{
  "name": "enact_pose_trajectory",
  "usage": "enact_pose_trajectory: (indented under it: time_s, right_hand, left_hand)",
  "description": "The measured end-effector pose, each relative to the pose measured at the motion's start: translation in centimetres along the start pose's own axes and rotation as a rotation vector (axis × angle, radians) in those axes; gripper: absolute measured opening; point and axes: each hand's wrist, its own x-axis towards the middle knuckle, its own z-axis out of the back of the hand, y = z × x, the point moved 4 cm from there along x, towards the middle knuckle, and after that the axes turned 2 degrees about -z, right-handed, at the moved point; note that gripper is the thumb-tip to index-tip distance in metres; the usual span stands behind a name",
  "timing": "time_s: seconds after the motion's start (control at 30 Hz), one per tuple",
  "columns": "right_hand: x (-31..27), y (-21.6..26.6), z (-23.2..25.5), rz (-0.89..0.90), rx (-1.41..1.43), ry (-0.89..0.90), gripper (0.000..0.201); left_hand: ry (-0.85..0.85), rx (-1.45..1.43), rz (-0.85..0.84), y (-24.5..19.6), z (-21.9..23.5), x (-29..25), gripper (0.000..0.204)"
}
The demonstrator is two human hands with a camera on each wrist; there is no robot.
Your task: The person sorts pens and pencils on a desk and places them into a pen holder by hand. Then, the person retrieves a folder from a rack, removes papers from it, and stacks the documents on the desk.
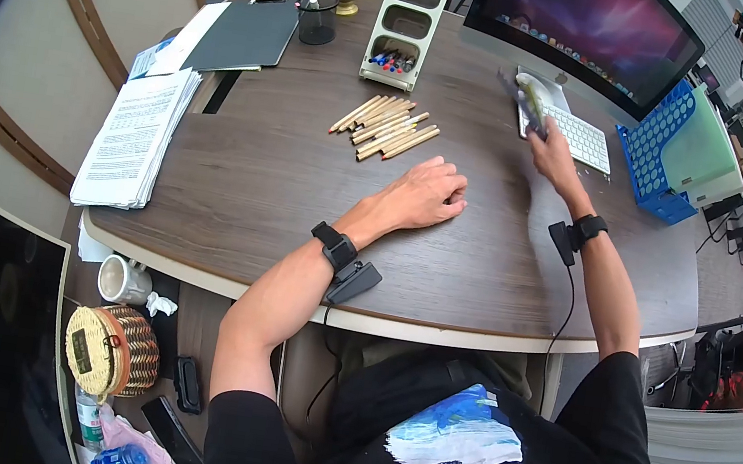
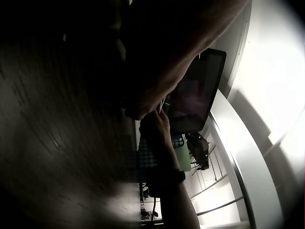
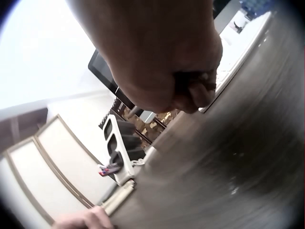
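Note:
My left hand (image 1: 425, 192) rests on the brown desk, its fingers loosely curled, with nothing visible in it. Just beyond it lies a loose bunch of wood-coloured pens (image 1: 385, 127), some with coloured tips. My right hand (image 1: 555, 159) is raised near the keyboard (image 1: 582, 141) and grips a bundle of thin sticks (image 1: 531, 107), dark grey and yellow-green. They are blurred, and I cannot tell their kind. In the right wrist view the curled fingers (image 3: 198, 95) of that hand show above the desk surface.
A pale three-slot organizer (image 1: 403, 30) holds several pens in its lowest slot. To the right stand a monitor (image 1: 584, 33) and a blue file rack (image 1: 653, 149). Stacked papers (image 1: 131, 138), a dark folder (image 1: 247, 36) and a mesh pen cup (image 1: 317, 20) are on the left.

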Motion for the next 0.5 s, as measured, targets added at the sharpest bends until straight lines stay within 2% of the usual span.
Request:
enact_pose_trajectory:
  time_s: [0.07, 0.1, 0.13, 0.2, 0.27, 0.4, 0.47, 0.5]
  right_hand:
    - [0.4, 1.5, 1.0, -0.136, 0.266, -0.065, 0.037]
    - [-0.7, 3.6, 1.3, -0.148, 0.665, -0.035, 0.038]
    - [-0.8, 3.5, 0.8, -0.156, 0.666, -0.039, 0.038]
    - [-0.8, 3.9, 0.3, -0.029, 0.936, -0.115, 0.044]
    - [-1.7, 4.1, -0.7, 0.002, 0.919, -0.11, 0.046]
    - [-2.3, 2.5, -3.8, 0.085, 0.878, -0.127, 0.031]
    - [-3.0, 1.9, -4.6, 0.075, 0.661, -0.141, 0.029]
    - [-3.2, 1.5, -5.0, 0.046, 0.643, -0.083, 0.03]
  left_hand:
    - [-0.002, 0.004, -0.004, -0.1, 0.0, 0.0, 0.023]
    - [0.008, -0.002, -0.006, -0.1, -0.1, 0.1, 0.023]
    - [0.011, 0.01, -0.001, -0.1, -0.1, 0.1, 0.023]
    - [0.014, 0.021, 0.007, -0.1, -0.1, 0.1, 0.023]
    - [-0.002, 0.013, -0.004, -0.1, 0.0, 0.0, 0.023]
    - [0.006, -0.004, 0.013, -0.1, 0.1, 0.0, 0.023]
    - [-0.007, 0.001, -0.011, 0.0, -0.1, 0.1, 0.023]
    - [-0.007, -0.002, -0.006, 0.1, -0.2, 0.0, 0.023]
